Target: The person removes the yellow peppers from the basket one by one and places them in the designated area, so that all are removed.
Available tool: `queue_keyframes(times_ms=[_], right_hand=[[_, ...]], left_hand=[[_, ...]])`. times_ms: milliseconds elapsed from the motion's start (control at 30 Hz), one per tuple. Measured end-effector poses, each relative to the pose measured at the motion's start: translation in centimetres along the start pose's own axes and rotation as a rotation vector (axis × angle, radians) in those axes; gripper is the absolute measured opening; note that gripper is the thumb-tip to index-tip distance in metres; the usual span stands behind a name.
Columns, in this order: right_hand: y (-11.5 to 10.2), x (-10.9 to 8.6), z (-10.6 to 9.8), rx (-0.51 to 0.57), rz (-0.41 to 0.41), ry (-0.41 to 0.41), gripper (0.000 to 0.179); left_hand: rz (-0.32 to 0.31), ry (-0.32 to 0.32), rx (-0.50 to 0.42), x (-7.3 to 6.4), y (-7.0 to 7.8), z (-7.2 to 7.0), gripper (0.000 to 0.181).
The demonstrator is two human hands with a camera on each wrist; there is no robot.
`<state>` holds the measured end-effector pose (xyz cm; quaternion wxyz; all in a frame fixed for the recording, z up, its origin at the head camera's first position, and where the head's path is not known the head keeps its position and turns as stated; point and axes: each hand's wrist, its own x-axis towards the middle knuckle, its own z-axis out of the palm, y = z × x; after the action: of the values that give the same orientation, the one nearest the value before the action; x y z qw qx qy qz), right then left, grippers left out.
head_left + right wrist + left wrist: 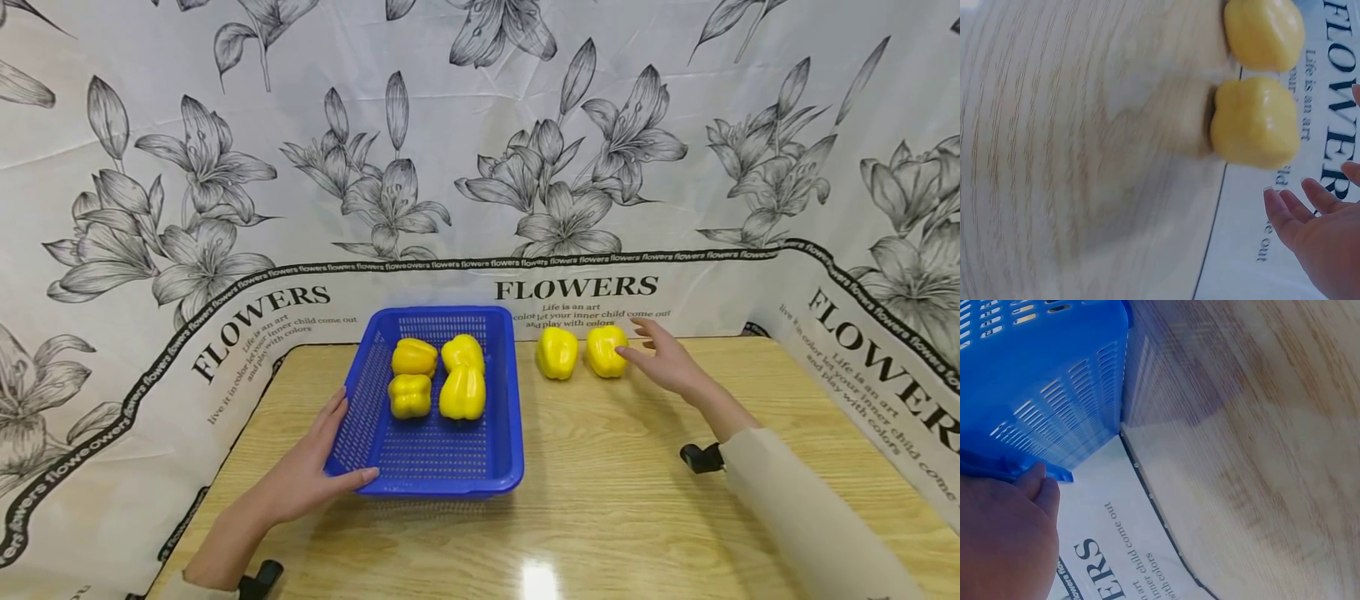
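Note:
A blue plastic basket [450,483] stands on the table with several yellow bell peppers [462,392] inside it. My left hand [303,467] grips the basket's near left corner, thumb along the front rim and fingers at the left side. The left wrist view shows that hand [1007,531] at the basket's rim [1054,474]. Right of the basket, two more yellow bell peppers stand side by side, a left one [557,353] and a right one [606,351]. Beside the right one is my right hand [667,358], fingers spread and holding nothing; in the right wrist view the hand [1329,231] appears apart from that pepper [1255,123].
The wood-grain table [600,500] is bordered at the back and sides by white cloth [420,283] printed with flowers and lettering. Both loose peppers stand close to the back cloth. A black strap piece [702,457] sits at my right wrist.

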<state>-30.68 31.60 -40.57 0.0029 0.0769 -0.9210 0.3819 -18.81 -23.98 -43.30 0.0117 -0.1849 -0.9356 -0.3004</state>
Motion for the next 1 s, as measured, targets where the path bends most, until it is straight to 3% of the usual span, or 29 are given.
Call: queue_keyframes(times_ms=[400, 633, 1000], right_hand=[[-5.8, -1.5, 0.8, 0.048, -0.081, -0.055, 0.076], [-10.5, -2.0, 1.8, 0.085, -0.121, -0.15, 0.067], [-19.2, 0.0, 5.7, 0.15, -0.192, -0.28, 0.058]], left_hand=[[0.008, -0.004, 0.004, 0.2, 0.3, 0.1, 0.113], [0.009, -0.004, 0.0, 0.1, 0.3, 0.1, 0.113], [0.01, -0.006, 0.001, -0.1, 0.2, 0.0, 0.112]])
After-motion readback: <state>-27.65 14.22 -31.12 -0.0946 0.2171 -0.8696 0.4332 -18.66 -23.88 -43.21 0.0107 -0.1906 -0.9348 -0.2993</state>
